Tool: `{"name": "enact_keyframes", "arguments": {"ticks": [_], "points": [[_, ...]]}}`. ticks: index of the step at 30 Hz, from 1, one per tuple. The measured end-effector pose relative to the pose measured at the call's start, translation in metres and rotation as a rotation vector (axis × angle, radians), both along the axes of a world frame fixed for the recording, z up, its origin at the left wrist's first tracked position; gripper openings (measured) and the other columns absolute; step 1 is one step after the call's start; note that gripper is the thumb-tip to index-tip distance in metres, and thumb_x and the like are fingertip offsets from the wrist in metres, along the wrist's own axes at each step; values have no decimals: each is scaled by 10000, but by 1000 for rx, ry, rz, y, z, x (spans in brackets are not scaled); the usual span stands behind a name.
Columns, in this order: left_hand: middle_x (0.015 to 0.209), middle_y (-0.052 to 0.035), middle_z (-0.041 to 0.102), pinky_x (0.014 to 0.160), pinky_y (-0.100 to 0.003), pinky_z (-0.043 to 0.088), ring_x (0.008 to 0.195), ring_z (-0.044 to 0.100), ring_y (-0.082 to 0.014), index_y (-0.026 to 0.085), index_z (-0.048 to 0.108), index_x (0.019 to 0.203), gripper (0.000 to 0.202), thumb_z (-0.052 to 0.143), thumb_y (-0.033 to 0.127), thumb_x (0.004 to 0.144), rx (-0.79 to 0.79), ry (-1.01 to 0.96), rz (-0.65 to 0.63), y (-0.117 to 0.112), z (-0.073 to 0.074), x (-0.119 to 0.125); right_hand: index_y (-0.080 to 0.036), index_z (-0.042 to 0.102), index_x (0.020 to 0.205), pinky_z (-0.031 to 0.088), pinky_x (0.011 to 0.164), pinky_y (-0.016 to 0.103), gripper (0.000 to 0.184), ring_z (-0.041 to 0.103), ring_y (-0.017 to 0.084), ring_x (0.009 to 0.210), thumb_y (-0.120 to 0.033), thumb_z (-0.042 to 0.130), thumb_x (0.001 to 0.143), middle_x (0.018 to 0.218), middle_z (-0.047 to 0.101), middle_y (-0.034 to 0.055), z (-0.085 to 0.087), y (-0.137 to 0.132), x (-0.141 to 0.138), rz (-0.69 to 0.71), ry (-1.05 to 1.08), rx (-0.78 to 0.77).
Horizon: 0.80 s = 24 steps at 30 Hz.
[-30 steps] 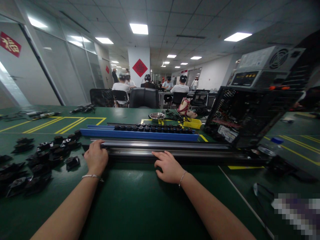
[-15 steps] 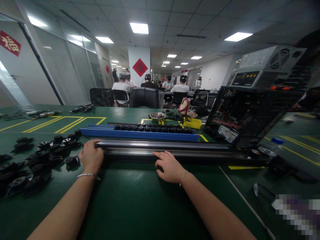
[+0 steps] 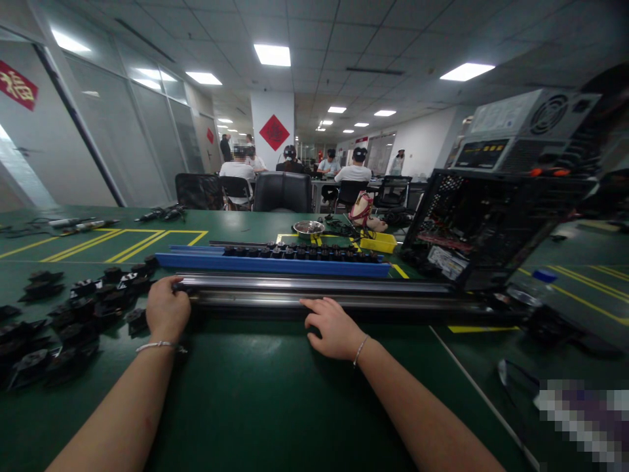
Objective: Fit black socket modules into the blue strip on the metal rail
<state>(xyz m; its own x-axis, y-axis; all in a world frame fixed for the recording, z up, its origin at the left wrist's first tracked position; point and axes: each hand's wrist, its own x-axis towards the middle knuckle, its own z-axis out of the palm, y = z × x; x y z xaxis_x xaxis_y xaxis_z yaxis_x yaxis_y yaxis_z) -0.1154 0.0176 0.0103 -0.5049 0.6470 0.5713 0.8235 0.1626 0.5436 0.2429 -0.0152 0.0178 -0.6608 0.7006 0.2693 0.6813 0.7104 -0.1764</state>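
Observation:
Two long shiny metal rails [image 3: 255, 299] lie side by side across the green table in front of me. At their left end is my left hand [image 3: 167, 308], its fingers bent over the end and mostly turned away from me. What lies under those fingers is hidden. My right hand [image 3: 334, 328] rests against the nearer rail around its middle. Its index finger points left along the metal, the other fingers are loosely spread, and nothing is in it. Small black parts [image 3: 78, 331] are heaped to the left of my left hand.
Behind the rails, a blue channel [image 3: 270, 264] stands near a row of black parts [image 3: 295, 251]. A metal bowl [image 3: 308, 228] and a yellow tray [image 3: 378, 242] sit farther back. An open computer case [image 3: 491, 223] bounds the right; several people sit beyond the table.
My left hand has shifted left, uncovering more of the rails' left end. My right hand stays in the same place on the nearer rail.

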Motion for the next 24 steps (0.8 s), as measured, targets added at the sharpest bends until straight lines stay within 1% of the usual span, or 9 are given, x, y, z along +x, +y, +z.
{"name": "enact_keyframes", "arguments": {"ticks": [8,14,18,24], "points": [[997,-94,585,960,-402,412,1033,518,-239,128,601,985,321,423,108,718,9,-18,32,2,-2,-9,-222,644,829,258,1056,476,117,443,235,1211,-258,581,737,1388,443,43,-2,1,0,-5,-12,10],[943,-79,587,948,-411,418,990,530,-236,136,605,985,317,469,137,700,33,-61,81,2,-2,-20,-221,641,822,257,1056,480,109,442,238,1210,-258,582,738,1393,438,45,0,0,0,-2,-12,5],[942,-80,587,932,-418,425,969,534,-234,132,604,1012,336,483,155,699,18,-86,96,2,-2,-23,-215,639,824,261,1054,484,111,443,246,1210,-261,576,745,1394,436,46,1,0,0,0,-13,1],[950,-81,596,897,-423,444,954,535,-241,145,611,1016,336,489,159,703,1,-87,143,6,-5,-31,-214,640,817,271,1050,478,108,457,246,1193,-260,574,744,1390,441,44,1,0,1,2,-8,5]]}}
